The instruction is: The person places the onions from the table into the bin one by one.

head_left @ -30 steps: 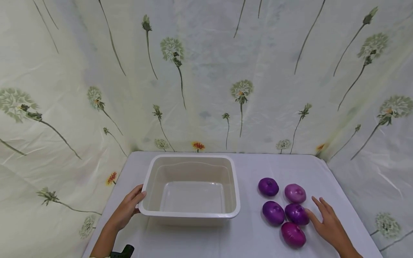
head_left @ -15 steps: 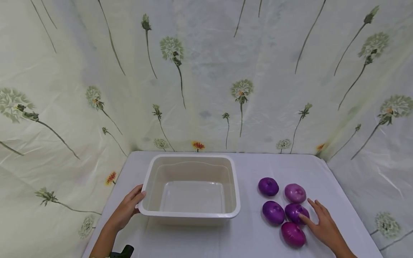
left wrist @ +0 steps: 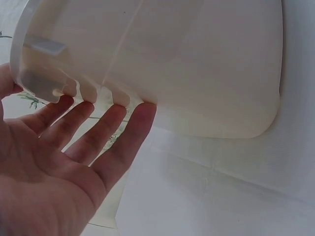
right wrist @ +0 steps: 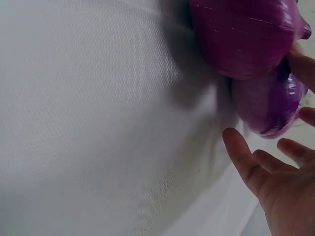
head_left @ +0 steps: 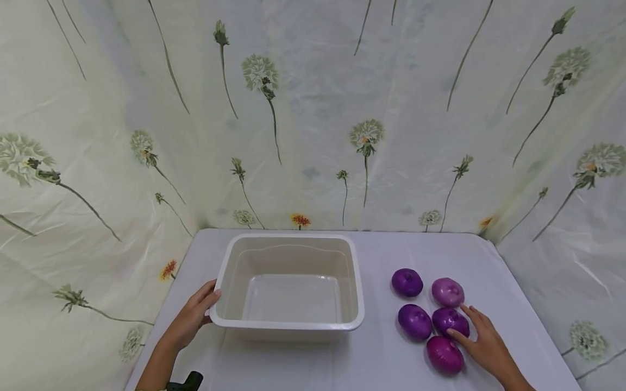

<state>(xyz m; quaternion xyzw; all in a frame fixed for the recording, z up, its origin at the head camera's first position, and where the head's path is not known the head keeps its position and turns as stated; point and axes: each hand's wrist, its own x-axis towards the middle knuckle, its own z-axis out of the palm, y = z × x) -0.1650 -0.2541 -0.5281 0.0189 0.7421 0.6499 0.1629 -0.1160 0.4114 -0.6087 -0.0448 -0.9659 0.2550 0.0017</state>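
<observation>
My left hand [head_left: 192,315] holds the left rim of a cream plastic basin [head_left: 288,326], thumb over the edge. In the left wrist view its fingertips [left wrist: 142,115] press the basin's outer wall. My right hand [head_left: 484,342] reaches around a dark purple onion [head_left: 446,320], thumb on its near side and forefinger by its far side. In the right wrist view the other fingers [right wrist: 238,145] stay spread and apart from it. A magenta onion [head_left: 444,355] sits just in front, a pale purple onion [head_left: 447,292] just behind.
Two more purple onions [head_left: 414,322] [head_left: 407,282] lie to the left of that group, between it and the basin. A white cloth covers the table [head_left: 376,369]. Flowered sheeting [head_left: 313,136] hangs behind and at both sides.
My right hand has moved left and closer over the dark purple onion, its thumb coming across the near side. The left hand and the basin have stayed put.
</observation>
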